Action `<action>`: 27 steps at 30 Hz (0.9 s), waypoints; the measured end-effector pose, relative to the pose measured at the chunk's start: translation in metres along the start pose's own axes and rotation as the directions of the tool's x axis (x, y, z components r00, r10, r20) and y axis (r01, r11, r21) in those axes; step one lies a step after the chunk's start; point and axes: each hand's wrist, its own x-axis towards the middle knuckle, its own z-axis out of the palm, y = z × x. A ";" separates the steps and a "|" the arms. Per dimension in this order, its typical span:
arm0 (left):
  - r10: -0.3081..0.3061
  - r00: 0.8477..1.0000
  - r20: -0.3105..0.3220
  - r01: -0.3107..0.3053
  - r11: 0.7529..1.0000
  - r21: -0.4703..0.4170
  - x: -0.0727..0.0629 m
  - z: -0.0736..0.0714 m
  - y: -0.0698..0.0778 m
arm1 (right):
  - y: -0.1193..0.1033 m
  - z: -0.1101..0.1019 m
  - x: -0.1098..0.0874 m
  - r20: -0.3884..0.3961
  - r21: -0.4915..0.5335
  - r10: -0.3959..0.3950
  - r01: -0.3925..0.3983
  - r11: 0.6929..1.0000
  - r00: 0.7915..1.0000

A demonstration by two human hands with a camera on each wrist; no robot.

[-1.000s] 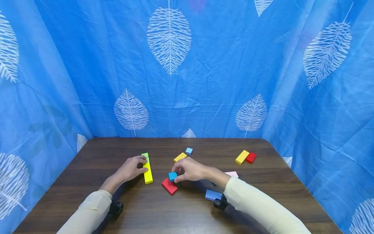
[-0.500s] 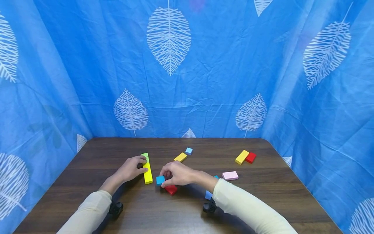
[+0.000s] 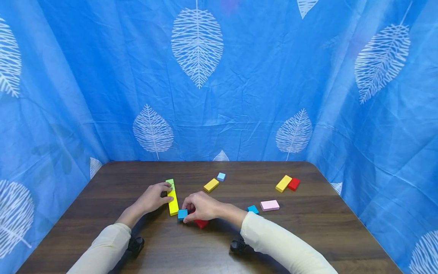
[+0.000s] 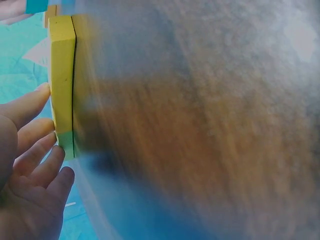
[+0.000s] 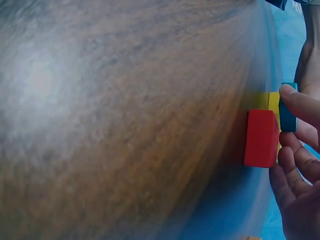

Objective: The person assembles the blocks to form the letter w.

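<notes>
My left hand [image 3: 152, 198] rests its thumb and fingertips on a yellow block [image 3: 173, 207] and a light green block [image 3: 170, 181], which lie end to end. In the left wrist view the thumb touches the yellow block [image 4: 62, 80], with other fingers by the green end [image 4: 65, 144]. Between thumb and fingers, my right hand [image 3: 202, 206] pinches a small blue block [image 3: 182, 215] close to the near end of the yellow one; whether they touch cannot be told. Partly hidden under that hand lies a red block [image 3: 201, 223], seen larger in the right wrist view [image 5: 260, 139].
Farther back lie a yellow block [image 3: 211, 185] and a light blue one [image 3: 221, 177]. To the right are another yellow block [image 3: 283, 183], a red one [image 3: 294, 184], a pink one [image 3: 270, 206] and a blue one [image 3: 253, 209]. A leaf-patterned blue curtain [image 3: 239, 95] surrounds the brown table [image 3: 318, 228].
My right hand has carried the blue block leftward, past the red block, to the near end of the yellow one. My left hand has stayed in place.
</notes>
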 end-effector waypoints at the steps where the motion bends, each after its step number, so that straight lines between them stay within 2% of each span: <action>1: 0.001 1.000 0.000 -0.001 1.000 0.000 0.000 0.000 0.000 | 0.000 0.001 0.000 0.001 -0.001 0.005 -0.005 1.000 1.000; 18: 0.015 1.000 0.006 -0.015 1.000 0.011 0.001 -0.001 0.000 | 0.004 0.011 0.003 0.023 -0.057 0.014 -0.013 0.998 1.000; 27: 0.021 1.000 0.001 -0.021 1.000 0.021 0.002 0.000 -0.001 | 0.001 0.014 0.005 0.022 -0.071 0.058 -0.057 0.996 0.998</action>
